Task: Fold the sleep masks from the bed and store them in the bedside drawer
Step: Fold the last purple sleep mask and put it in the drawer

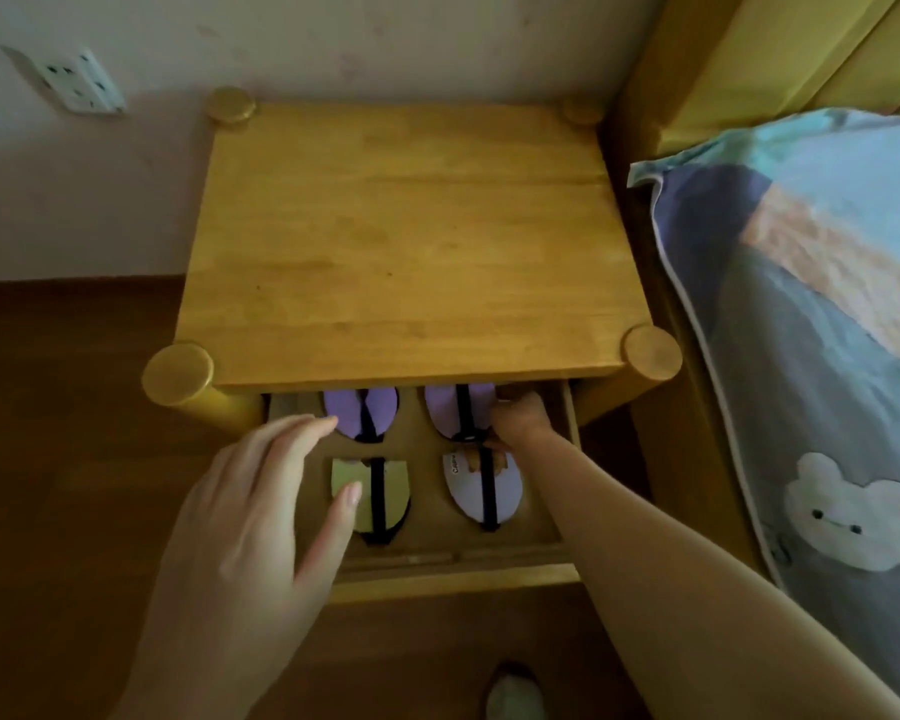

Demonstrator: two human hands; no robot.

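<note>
Four folded sleep masks sit in the open bedside drawer [567, 407], two rows of two: a lilac mask [352, 410] at back left, a second lilac mask [445, 407] at back right, a pale green mask [370, 491] at front left, and a white mask [468, 493] at front right, each with its black strap across the top. Your right hand [518, 420] is curled down on the back-right mask, fingers closed at its strap, seemingly settling it in place. Your left hand [261, 491] hovers spread and empty over the drawer's left side, thumb tip above the green one. The storing looks nearly done; closing the drawer likely remains. Only a slice of the bed [827, 324] shows, with no masks on it.
</note>
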